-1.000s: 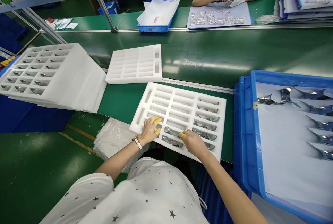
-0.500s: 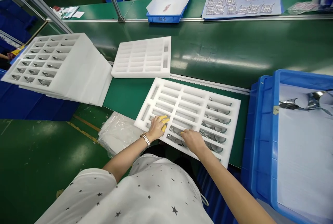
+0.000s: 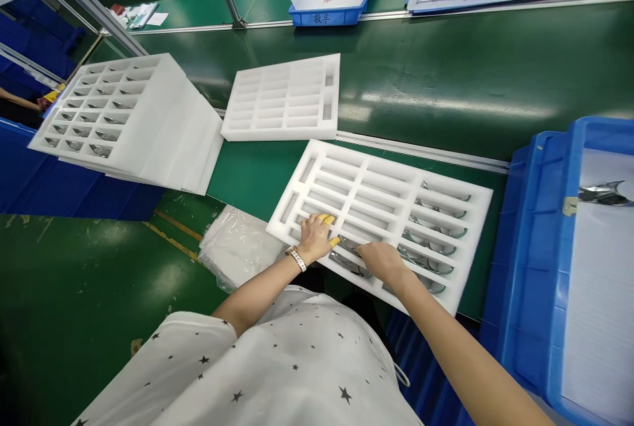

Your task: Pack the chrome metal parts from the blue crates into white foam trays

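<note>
A white foam tray (image 3: pixel 359 205) with slots lies on the green table in front of me. Curved shiny metal pieces (image 3: pixel 433 231) fill the slots of its right column, and a few more sit in the near slots of the middle column. My left hand (image 3: pixel 316 236), with yellow coverings on some fingertips, rests on the tray's near left part, fingers spread. My right hand (image 3: pixel 382 261) is over the near middle slots beside the metal pieces. Its fingers are bent down, and their tips and anything between them are hidden.
Stacked foam trays with metal pieces (image 3: pixel 173 129) stand at the left, another foam tray (image 3: pixel 282 99) behind. A blue bin (image 3: pixel 539 261) with metal pieces is at the right. A plastic bag (image 3: pixel 238 248) lies below the table's left edge. Small parts lie across the back.
The view has shifted right, so the scene sits differently in it. Both hands remain at nearly the same places on the tray. The other person's hands at the back are out of view.
</note>
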### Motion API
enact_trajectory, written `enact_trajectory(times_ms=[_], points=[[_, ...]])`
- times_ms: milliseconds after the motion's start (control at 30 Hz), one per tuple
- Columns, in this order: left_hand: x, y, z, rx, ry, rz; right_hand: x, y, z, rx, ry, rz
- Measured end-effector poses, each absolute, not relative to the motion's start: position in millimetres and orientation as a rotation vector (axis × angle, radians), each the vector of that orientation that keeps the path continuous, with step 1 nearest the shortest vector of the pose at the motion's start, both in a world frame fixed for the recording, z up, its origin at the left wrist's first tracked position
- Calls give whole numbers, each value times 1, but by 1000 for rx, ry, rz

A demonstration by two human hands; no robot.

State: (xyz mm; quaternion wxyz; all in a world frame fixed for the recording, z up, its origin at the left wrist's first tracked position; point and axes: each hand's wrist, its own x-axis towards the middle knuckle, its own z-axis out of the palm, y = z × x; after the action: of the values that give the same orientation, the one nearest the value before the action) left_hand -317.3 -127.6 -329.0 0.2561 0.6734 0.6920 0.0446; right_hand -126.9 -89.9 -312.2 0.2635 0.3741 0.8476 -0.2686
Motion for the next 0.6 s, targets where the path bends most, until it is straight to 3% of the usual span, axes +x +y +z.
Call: enact_trajectory(times_ms=[167,333,600], points=[[-309,-120,-324,1796,1902,41,-95,-96,-303,1097,2386,-689],[-320,-122,-325,1788,1810,151,-39,-126,-315,1472,2420,-657],[-317,-113,-334,1816,1876,11,-38,-163,-343,1722,2513,-924]])
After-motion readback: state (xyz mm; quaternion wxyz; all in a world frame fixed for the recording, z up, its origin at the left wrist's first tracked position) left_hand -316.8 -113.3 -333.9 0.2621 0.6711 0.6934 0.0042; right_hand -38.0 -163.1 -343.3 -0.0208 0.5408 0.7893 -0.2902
